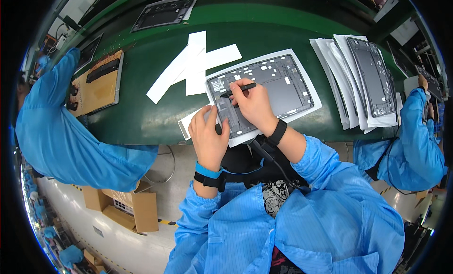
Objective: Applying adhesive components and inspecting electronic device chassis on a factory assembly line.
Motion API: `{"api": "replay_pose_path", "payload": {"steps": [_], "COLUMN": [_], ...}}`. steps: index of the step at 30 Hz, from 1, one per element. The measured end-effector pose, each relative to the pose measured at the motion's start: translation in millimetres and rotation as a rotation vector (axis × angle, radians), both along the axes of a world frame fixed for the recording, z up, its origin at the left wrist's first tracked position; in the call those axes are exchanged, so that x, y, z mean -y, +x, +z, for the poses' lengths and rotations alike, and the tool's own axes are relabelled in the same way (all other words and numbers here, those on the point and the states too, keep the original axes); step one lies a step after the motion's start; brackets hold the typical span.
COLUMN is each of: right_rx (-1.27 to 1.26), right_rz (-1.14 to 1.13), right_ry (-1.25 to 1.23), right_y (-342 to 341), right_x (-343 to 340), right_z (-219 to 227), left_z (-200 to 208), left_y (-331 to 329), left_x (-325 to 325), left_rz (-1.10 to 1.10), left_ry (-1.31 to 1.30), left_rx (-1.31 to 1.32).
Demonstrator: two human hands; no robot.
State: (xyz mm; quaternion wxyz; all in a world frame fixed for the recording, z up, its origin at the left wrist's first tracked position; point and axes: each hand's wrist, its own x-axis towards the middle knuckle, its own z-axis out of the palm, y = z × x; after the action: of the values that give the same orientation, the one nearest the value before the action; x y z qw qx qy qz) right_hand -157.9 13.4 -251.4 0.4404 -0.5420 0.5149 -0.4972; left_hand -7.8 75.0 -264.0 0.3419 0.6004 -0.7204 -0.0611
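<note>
A dark grey tablet housing [278,87], dotted with small white pieces, lies on a white sheet [315,102] in front of me. My right hand [253,104] pinches slim black tweezers [247,86] over the housing's left part, their tip close to its surface. At the housing's near left corner is my left hand [207,138], its fingers bent and the thumb toward the housing. Between thumb and forefinger shows a small dark rounded thing [218,129]; its kind is hidden. White paper strips [196,61] lie crossed just left of the housing.
To the right stands a stack of white sheets [336,80] with another tablet housing [373,78] on top. One more housing [163,13] lies at the far edge. A brown board [101,87] sits at left. Co-workers in blue are on both sides; a cardboard box [141,210] stands on the floor.
</note>
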Motion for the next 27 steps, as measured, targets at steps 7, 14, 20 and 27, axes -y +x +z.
{"api": "replay_pose_path", "payload": {"steps": [7,14,20,27], "right_rx": [-0.007,0.006,0.238,-0.012], "right_rz": [0.003,-0.06,-0.183,0.298], "right_ry": [-0.023,-0.075,-0.068,-0.042], "right_y": [0.0,1.6,-8.5,63.1], "right_x": [3.1,5.7,-3.0,-39.3], "right_z": [-3.9,-6.8,12.6,16.2], "left_z": [7.6,19.9,22.1,-0.9], "left_y": [-0.9,-11.8,11.2,29.9], "left_x": [6.2,20.0,-27.0,-57.8], "left_rz": [-0.009,0.043,0.191,0.19], "left_ry": [0.02,0.059,0.004,0.142], "left_rx": [0.018,0.259,0.137,0.15]}}
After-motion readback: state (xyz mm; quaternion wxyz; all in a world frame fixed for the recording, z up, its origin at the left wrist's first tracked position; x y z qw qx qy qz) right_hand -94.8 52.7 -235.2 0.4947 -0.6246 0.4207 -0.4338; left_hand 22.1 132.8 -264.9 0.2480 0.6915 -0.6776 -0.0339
